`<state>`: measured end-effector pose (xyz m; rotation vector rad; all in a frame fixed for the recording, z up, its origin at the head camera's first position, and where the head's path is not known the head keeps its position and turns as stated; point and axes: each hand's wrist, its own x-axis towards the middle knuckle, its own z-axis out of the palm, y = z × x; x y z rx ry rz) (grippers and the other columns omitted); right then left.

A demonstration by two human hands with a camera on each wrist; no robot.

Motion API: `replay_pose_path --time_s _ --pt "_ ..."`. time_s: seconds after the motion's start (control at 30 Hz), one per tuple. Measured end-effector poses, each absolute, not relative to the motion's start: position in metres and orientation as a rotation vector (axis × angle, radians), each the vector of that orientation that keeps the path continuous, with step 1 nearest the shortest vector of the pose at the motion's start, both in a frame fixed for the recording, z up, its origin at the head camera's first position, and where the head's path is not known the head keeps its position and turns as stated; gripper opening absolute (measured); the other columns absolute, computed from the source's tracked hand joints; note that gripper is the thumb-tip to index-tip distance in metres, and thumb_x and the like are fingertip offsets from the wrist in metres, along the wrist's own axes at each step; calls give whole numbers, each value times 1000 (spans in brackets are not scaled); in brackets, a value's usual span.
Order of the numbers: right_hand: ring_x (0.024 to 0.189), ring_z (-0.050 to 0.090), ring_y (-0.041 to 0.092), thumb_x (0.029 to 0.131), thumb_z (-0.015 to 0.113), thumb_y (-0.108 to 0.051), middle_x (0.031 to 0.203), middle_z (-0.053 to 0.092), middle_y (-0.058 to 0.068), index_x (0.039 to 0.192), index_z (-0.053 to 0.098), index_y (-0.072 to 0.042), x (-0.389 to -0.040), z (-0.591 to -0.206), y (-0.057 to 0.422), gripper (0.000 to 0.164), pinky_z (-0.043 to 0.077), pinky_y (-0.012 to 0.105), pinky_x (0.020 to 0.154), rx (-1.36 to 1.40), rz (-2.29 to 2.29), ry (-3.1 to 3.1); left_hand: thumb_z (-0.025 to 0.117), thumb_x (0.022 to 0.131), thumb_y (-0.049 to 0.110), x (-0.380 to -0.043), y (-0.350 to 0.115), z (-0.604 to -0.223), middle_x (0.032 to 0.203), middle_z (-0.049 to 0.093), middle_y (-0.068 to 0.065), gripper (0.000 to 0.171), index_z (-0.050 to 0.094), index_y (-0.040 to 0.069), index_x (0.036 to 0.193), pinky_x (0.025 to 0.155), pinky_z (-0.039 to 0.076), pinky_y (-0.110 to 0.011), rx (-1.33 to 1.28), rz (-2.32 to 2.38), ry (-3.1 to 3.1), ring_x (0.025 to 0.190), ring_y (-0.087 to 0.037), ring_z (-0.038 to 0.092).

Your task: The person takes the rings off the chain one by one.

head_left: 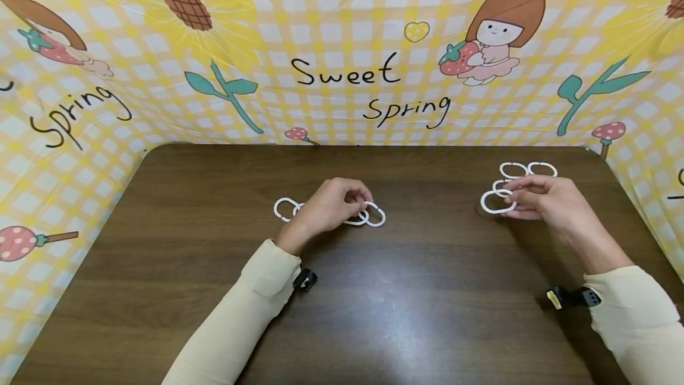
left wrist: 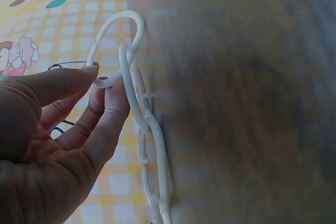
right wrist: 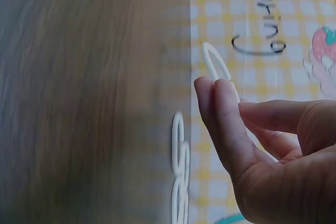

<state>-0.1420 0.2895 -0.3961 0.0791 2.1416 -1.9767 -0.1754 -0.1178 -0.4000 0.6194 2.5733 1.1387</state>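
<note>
While the grip of the left hand (head_left: 333,204) pinches the end link (left wrist: 140,29) of a white chain (left wrist: 163,161) between thumb and fingers, the grip of the right hand (head_left: 545,201) pinches a single white ring (head_left: 497,212). The end link shows a small split in its loop, and the adjoining link passes through it. The chain extends leftward behind the left hand, its far end visible beyond the wrist; the hand hides part of its length, so the links cannot be counted. The right wrist view shows the single ring nearly edge-on, raised and apart from the loose rings.

Near the right hand, a rear left ring (head_left: 513,163) and a rear right ring (head_left: 542,163) lie side by side on the brown surface (head_left: 385,296). A third ring (head_left: 496,183) is partly hidden by the right hand.

Cream sleeves (head_left: 230,319) cover both forearms, with a black wrist device (head_left: 305,280) at each cuff. A yellow checked cloth (head_left: 331,10), printed with sunflowers, borders the surface.
</note>
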Motion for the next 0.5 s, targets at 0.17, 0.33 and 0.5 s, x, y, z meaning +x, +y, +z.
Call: replay_pose_path --time_s 0.17,0.33,0.5 --pt "79 74 9 101 55 10 87 73 -1 95 80 -15 -140 -400 311 36 63 27 70 114 -2066 2077 68 95 4 -176 -117 -400 83 68 0 10 78 7 99 74 47 -23 625 1140 2576 78 -10 60" --pt "77 75 11 101 54 11 86 73 0 93 80 -13 -140 -402 330 36 63 28 69 170 -2100 2046 68 96 4 -176 -117 -400 83 68 0 11 78 8 99 74 47 -23 629 1136 2577 79 -10 59" --pt "72 76 14 102 53 9 83 73 1 90 80 -14 -140 -405 344 38 63 28 68 255 -2076 2052 68 96 4 -176 -117 -399 84 68 0 11 78 8 99 74 47 -23 627 1129 2577 79 -11 59"
